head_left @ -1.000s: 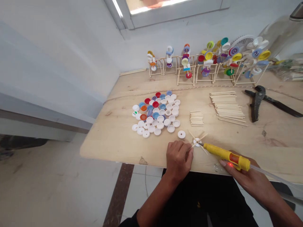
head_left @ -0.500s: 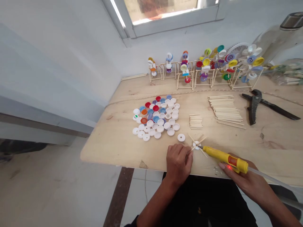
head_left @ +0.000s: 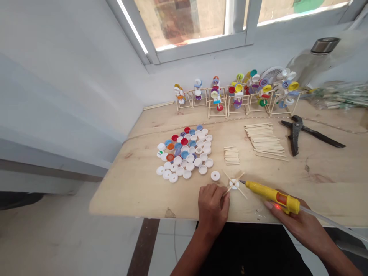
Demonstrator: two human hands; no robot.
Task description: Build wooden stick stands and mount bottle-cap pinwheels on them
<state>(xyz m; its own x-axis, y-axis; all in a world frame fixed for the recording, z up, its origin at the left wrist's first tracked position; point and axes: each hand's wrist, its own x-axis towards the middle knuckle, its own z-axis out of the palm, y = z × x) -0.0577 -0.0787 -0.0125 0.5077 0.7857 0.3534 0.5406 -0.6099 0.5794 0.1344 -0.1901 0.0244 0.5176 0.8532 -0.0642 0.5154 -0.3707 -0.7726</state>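
Note:
My right hand (head_left: 296, 214) is wrapped round a yellow hot glue gun (head_left: 267, 194) with a red light lit and a clear glue stick out of its back. Its nozzle points left, close to a cross of thin wooden sticks (head_left: 240, 190) lying over a white bottle cap (head_left: 234, 184). With closed fingers my left hand (head_left: 213, 205) pinches the lower left end of one of these sticks. Just beyond that hand lies a single white cap with a hole (head_left: 215, 176). The underside of the cross is hidden.
Many bottle caps (head_left: 184, 162) lie to the left. Short sticks (head_left: 231, 156) and longer sticks (head_left: 266, 138) sit in piles, with black pliers (head_left: 296, 134) at right. Stick frames with cap wheels (head_left: 237, 97) line the wall. The table edge (head_left: 129, 216) is near me.
The camera view has shifted, showing more of the window. The glue gun's nozzle has drawn back from the middle of the cross, up and right. My left hand stays at the stick.

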